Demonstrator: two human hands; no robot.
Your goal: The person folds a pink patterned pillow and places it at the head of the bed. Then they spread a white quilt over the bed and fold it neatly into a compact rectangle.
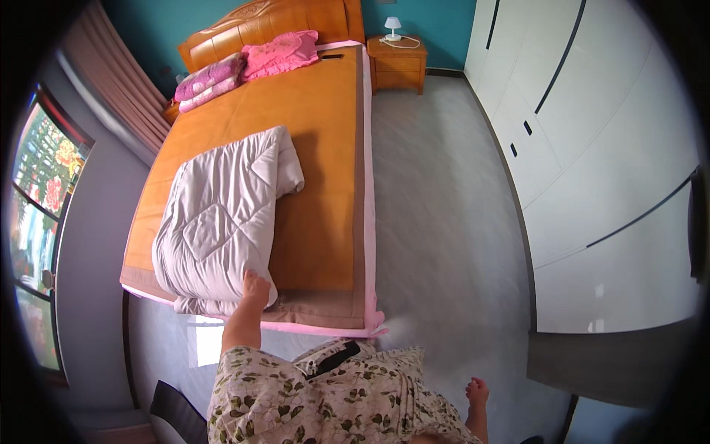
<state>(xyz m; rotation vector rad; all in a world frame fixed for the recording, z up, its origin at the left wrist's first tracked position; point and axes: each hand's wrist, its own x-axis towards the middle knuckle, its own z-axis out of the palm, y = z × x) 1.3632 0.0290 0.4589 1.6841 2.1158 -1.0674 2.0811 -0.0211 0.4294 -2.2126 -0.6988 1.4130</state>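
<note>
A pale grey-lilac quilt (214,214) lies folded and rumpled on the left half of the bed, reaching its foot edge. My left hand (256,286) stretches forward to the quilt's near right corner, its fingers closed on the fabric. My right hand (477,391) hangs low at my right side over the floor, away from the bed, fingers loosely bent and holding nothing. The bed (325,222) has an orange-brown mat on top and pink fabric along its edges.
Pink pillows (281,55) and a folded purple-pink quilt (211,80) lie by the wooden headboard (274,26). A nightstand (399,66) with a small white lamp (393,28) stands beside it. White wardrobes (592,133) line the right; a window (44,222) is at left.
</note>
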